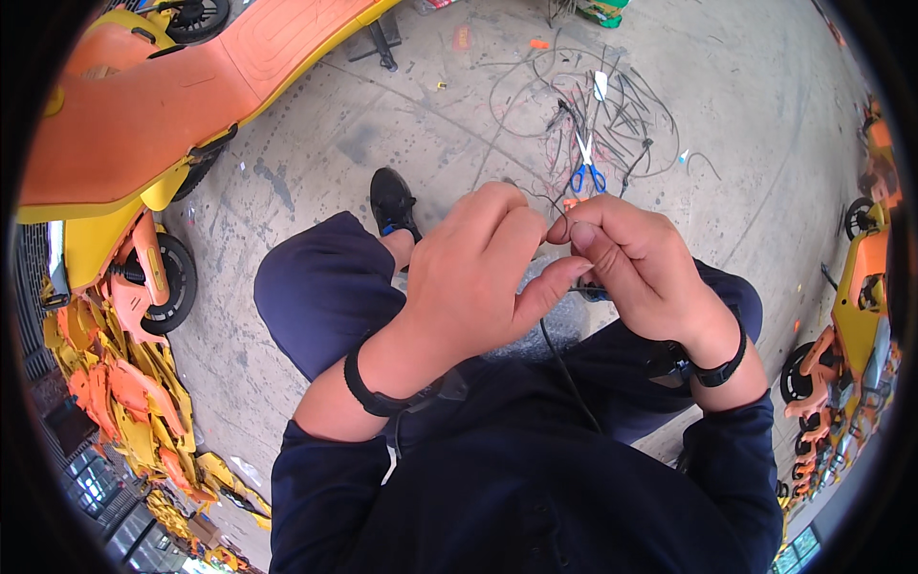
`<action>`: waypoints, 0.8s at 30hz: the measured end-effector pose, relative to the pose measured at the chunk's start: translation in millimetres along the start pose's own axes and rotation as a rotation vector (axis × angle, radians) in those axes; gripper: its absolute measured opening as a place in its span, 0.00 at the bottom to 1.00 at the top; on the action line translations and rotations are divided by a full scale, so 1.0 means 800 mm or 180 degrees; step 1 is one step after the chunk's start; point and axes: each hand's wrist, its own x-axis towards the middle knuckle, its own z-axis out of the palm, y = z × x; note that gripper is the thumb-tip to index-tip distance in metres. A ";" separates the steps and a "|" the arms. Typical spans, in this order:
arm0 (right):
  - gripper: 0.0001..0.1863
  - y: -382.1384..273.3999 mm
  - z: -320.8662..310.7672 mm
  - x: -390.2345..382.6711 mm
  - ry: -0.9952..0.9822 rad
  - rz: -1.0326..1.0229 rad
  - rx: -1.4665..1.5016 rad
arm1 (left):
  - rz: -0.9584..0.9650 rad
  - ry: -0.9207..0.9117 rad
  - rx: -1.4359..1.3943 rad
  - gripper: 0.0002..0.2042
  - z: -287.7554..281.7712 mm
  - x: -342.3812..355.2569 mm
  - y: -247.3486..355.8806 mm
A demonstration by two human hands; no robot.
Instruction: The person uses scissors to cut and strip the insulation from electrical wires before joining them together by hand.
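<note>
My left hand (469,273) and my right hand (645,273) meet in front of my lap with fingers pinched together. A thin black cable (566,376) runs between them and hangs down over my lap. One thin strand of it loops up past the fingertips. My right thumb and forefinger press together on it. My left fingers curl over the cable, their tips partly hidden behind the hand. Below the hands, between my knees, is a clear bubbly plastic wrap (547,325). Just beyond them, scissors (587,172) with blue handles lie spread on the floor.
A loose tangle of black cables (622,120) lies on the concrete floor ahead. An orange and yellow scooter (163,115) stands at the left, near a heap of orange and yellow panels (134,402). More scooters (856,316) line the right. My shoe (392,201) rests ahead of my left knee.
</note>
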 end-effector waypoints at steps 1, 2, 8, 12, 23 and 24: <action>0.06 0.002 0.001 -0.001 0.0003 0.0003 0.0002 | 0.0102 0.0324 -0.0027 0.14 0.002 0.002 0.001; 0.06 0.005 0.003 -0.001 0.0015 -0.0195 -0.0079 | 0.0102 0.0320 -0.0030 0.14 0.002 0.003 0.001; 0.07 0.004 0.003 -0.003 -0.0145 -0.0346 -0.0302 | 0.0057 -0.0020 -0.0185 0.09 0.002 0.000 -0.005; 0.06 0.002 0.002 -0.008 -0.0249 -0.0182 -0.0028 | 0.0042 -0.0228 -0.0537 0.05 -0.010 0.004 -0.003; 0.10 -0.012 -0.007 -0.009 -0.0741 0.0523 0.1813 | 0.0205 -0.0119 -0.1394 0.03 -0.020 0.007 0.001; 0.10 -0.012 -0.008 -0.009 -0.0791 0.0555 0.1942 | 0.0180 -0.0101 -0.1430 0.04 -0.021 0.007 0.001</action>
